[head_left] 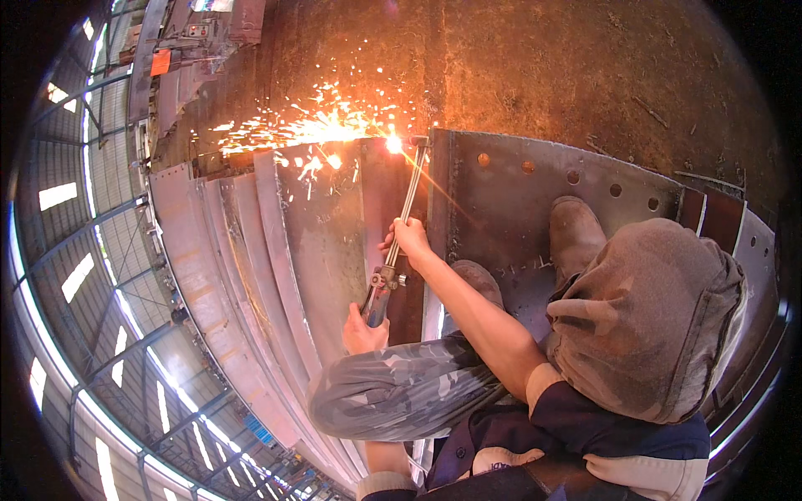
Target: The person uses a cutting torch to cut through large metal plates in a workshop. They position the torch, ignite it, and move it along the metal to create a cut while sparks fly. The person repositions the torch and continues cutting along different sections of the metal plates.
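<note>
A long cutting torch (412,190) slants up and away from me, its head (419,141) at the far edge of a steel plate (322,230). My left hand (364,332) is closed round the torch's handle, beside my bent knee. Farther up, my right hand (408,239) grips the metal tubes above the valve knobs (388,278). A bright glowing spot (394,144) burns just left of the torch head. From it a spray of sparks (326,127) flies to the left along the plate edge. Glare hides the exact cut.
My boots (576,230) stand on a dark steel plate with a row of round holes (573,177). Several long steel plates (238,275) lie side by side at the left. Rusty brown ground (576,75) stretches beyond the work. Roof framing (109,225) bends along the left rim.
</note>
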A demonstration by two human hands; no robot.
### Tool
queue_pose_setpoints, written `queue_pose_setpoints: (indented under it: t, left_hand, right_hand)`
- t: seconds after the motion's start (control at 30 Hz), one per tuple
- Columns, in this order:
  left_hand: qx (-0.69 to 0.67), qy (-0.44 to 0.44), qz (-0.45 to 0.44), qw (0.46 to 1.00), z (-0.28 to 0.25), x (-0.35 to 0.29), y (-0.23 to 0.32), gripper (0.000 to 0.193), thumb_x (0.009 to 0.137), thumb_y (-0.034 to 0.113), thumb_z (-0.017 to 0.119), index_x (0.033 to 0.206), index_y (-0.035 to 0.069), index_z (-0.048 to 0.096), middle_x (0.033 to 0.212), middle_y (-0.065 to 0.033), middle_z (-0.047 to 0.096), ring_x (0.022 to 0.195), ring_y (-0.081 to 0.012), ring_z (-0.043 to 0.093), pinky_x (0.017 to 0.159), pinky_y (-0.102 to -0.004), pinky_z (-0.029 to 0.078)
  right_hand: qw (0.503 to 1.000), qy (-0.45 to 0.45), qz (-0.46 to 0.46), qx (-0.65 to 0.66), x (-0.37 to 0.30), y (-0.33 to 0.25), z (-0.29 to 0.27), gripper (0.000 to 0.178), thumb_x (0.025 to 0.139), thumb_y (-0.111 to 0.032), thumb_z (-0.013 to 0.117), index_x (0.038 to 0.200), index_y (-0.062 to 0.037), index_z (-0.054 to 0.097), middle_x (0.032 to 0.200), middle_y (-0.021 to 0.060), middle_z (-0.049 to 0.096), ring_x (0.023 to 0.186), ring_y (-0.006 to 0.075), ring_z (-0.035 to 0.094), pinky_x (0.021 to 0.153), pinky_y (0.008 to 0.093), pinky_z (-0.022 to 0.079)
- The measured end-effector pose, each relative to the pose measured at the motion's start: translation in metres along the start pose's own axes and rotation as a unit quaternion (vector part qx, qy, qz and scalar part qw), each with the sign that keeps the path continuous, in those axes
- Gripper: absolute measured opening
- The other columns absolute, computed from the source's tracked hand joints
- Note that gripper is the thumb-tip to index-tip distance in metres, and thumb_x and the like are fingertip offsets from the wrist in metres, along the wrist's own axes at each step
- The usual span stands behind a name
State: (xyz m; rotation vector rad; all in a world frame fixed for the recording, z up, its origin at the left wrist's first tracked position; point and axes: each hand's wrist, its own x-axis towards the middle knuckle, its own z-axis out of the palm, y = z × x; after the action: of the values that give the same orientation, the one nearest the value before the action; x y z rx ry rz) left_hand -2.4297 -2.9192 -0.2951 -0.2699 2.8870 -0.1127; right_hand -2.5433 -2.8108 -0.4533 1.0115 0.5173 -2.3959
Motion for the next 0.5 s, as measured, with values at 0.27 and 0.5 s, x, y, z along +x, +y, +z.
queue_pose_setpoints:
  t: [0.27,0.5]
  left_hand:
    - [0.012,0.006,-0.002,1.0,0.004,0.0064,0.0018,0.045,0.061,0.017,0.078,0.096,0.006,0.051,0.081,-0.0158,0.065,0.078,-0.0389,0.063,0.067,-0.0464,0.048]
    - [0.013,0.009,-0.004,1.0,0.0044,0.0049,0.0023,0.045,0.062,0.018,0.077,0.097,0.006,0.052,0.081,-0.0159,0.065,0.078,-0.0385,0.064,0.067,-0.0463,0.048]
  right_hand:
    - [1.0,0.004,-0.002,-0.006,0.0032,-0.0067,0.001,0.021,0.097,-0.018,0.04,0.092,0.0008,0.047,0.068,0.0116,0.057,0.061,0.0295,0.067,0.051,0.0407,0.057]
    - [1.0,-0.001,-0.002,-0.001,0.0003,-0.0096,0.0008,0.021,0.097,-0.018,0.04,0.092,0.0012,0.047,0.069,0.0123,0.057,0.062,0.0297,0.067,0.052,0.0407,0.058]
